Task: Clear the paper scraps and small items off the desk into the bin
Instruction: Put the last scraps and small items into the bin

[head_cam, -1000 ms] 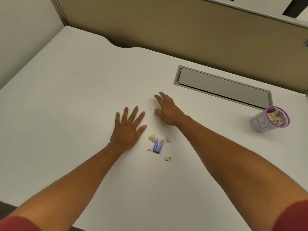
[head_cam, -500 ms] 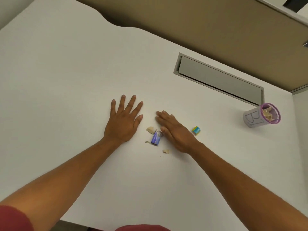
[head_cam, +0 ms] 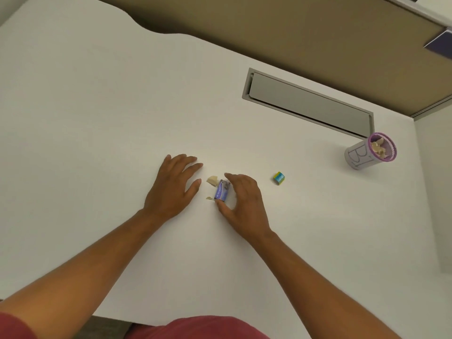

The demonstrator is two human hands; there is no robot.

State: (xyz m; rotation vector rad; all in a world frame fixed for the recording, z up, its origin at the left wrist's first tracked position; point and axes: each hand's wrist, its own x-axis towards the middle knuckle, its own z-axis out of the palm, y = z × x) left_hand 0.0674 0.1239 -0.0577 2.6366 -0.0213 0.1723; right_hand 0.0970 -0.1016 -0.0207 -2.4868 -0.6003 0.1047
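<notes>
A small blue packet (head_cam: 222, 190) lies on the white desk (head_cam: 97, 118) between my hands. My right hand (head_cam: 244, 201) is cupped around its right side, thumb tip at its near end and fingertips at its far end; it is not lifted. A cream paper scrap (head_cam: 212, 180) and a tiny scrap (head_cam: 209, 198) lie just left of the packet. My left hand (head_cam: 173, 187) rests palm down beside them, holding nothing. A small yellow-and-blue block (head_cam: 278, 178) sits to the right. The bin (head_cam: 359, 156), a grey cup with a purple rim, stands far right with scraps inside.
A grey recessed flap (head_cam: 308, 101) is set into the desk behind the items. A tan partition (head_cam: 269, 33) runs along the back. The desk's right edge (head_cam: 415, 182) lies just past the bin, and its front edge is near my body.
My right hand has slid left and curled around the blue packet, covering the scrap that lay near it. My left hand's fingers have curled slightly. The camera has shifted.
</notes>
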